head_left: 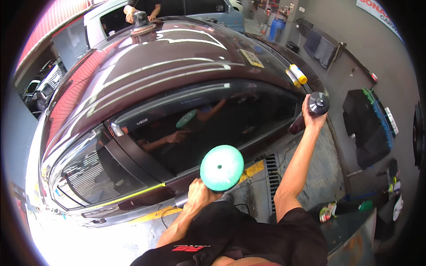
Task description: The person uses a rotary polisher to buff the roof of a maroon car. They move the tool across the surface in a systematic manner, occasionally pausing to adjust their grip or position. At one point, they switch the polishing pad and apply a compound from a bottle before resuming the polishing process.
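Note:
My left hand is closed around a car polisher whose round green foam pad faces up, with a small hole at its centre. Most of the polisher's body is hidden beneath the pad. Stretched out to the right, my right hand grips a black bottle, its round end toward me, close to the side mirror. In front of me stands a dark maroon car, its glossy side window mirroring the green pad and my arms. Yellow tape runs along the rear door below its window.
Across the roof, a co-worker's hands hold another polisher on the paint. Yellow and white bottles lie near the windshield base. A floor drain grate and a dark bench are at the right. Towels hang along the wall.

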The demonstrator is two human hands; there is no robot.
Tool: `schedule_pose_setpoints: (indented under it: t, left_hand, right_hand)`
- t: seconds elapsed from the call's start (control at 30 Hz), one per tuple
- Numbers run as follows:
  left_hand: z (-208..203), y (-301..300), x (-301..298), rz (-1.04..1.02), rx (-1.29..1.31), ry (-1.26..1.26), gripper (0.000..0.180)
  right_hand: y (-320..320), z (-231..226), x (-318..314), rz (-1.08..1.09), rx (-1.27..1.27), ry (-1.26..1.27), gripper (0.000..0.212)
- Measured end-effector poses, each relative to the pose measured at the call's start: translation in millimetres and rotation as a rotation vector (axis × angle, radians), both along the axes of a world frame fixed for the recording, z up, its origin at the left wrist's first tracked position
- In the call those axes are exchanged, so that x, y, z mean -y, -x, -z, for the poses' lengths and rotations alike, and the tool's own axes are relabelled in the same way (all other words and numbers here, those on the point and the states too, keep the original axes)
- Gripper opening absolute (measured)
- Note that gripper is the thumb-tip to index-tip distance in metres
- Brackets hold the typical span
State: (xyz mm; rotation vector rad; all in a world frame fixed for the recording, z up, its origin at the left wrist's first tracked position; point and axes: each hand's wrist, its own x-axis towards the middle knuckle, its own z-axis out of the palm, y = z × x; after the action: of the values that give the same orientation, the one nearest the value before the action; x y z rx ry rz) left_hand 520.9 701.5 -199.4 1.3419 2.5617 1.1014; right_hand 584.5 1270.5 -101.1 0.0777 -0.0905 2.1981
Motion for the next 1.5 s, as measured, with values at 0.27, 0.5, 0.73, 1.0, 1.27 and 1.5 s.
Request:
schedule_pose_setpoints:
  t: [0.27, 0.5, 0.73, 1.0, 1.27, 1.5]
  left_hand:
    - [-15, -16, -24, -0.224, 0.003, -0.088, 0.05]
    - [-17, -20, -16, -0.343, 0.151, 0.123, 0.056]
    - [-14, -19, 7, -0.391, 0.187, 0.102, 0.064]
    - [-11, -19, 29, -0.458, 0.133, 0.046, 0.07]
    - [8, -48, -17, -0.802, 0.19, -0.208, 0.086]
    - [37, -81, -52, -1.124, 0.178, -0.162, 0.096]
  right_hand:
    - [45, 12, -175, 0.113, -0.048, -0.025, 0.054]
    - [43, 42, -220, 0.199, -0.033, 0.157, 0.067]
    - [38, 17, -189, 0.35, 0.255, 0.285, 0.058]
    - [57, -33, -172, 0.148, 0.579, -0.058, 0.05]
    - [140, -25, -279, -0.15, 1.387, -0.631, 0.06]
    - [207, -6, -373, -0.23, 1.6, -1.003, 0.075]
